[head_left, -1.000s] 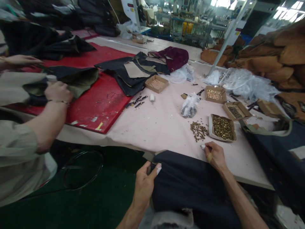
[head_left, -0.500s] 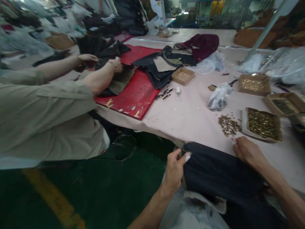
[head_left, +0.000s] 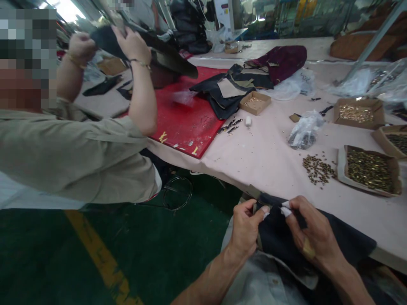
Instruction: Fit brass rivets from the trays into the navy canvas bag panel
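A dark navy piece of fabric [head_left: 345, 235] hangs over the table's near edge into my lap. My left hand [head_left: 244, 226] is closed on its upper left corner, thumb on top, with white wrap on the thumb tip. Just to the right, my right hand [head_left: 313, 233] pinches thumb and forefinger together above the same piece. White wrap covers these fingertips too, and whatever small thing they may hold is hidden. Beyond my right hand lies a loose pile of small brass-coloured metal pieces [head_left: 318, 170], beside an open cardboard tray [head_left: 341, 169] full of similar pieces.
To my left a co-worker's arm [head_left: 144, 93] lifts a dark panel [head_left: 174, 61] over a red board [head_left: 178, 123]. Pliers-like tools [head_left: 232, 126], a small box [head_left: 254, 111], a plastic bag [head_left: 305, 129] and more trays [head_left: 359, 120] stand on the pale table [head_left: 254, 156].
My right hand has moved left from beside the brass pile to the fabric near my left hand. The co-worker has raised the dark panel off the red board. The view has shifted slightly.
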The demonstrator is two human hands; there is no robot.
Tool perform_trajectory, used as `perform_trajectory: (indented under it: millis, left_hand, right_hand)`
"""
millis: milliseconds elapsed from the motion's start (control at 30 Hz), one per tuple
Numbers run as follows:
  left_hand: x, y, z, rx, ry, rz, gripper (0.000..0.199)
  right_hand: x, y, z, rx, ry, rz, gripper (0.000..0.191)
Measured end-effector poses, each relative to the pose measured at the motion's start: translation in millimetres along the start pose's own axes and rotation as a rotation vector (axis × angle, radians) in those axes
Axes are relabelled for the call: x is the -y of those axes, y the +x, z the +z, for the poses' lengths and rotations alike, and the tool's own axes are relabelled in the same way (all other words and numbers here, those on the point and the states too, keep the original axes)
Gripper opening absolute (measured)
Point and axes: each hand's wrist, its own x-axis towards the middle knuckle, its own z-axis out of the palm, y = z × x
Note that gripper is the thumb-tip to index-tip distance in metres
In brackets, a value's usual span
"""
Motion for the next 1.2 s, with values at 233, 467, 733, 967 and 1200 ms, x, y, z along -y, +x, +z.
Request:
perform_trajectory:
  millis: [233,467,733,967,1200]
  left_hand:
    - [9,-3,-3.1,0.038,0.129,0.157,0.03]
    - [11,-5,-7.2,0.075,0.255,0.24,0.027]
    - [12,-3,-5.0,0.131,0.28,0.265,0.018]
    - [16,-3,-4.5,0.154,0.263,0.244,0.02]
    - [18,4,-4.8,0.156,0.339,0.214,0.023]
  right_hand:
    - [5,10,12,0.002,-0.061,-0.163,0.02]
    - [7,9,9,0.025,0.099,-0.138,0.021]
    - [8,8,8,-0.01,0.155,-0.102,0.019]
    - [6,0,10,-0.086,0.119,0.009,0.01]
    - [-15,-3,3,-0.021,0.171,0.381,0.014]
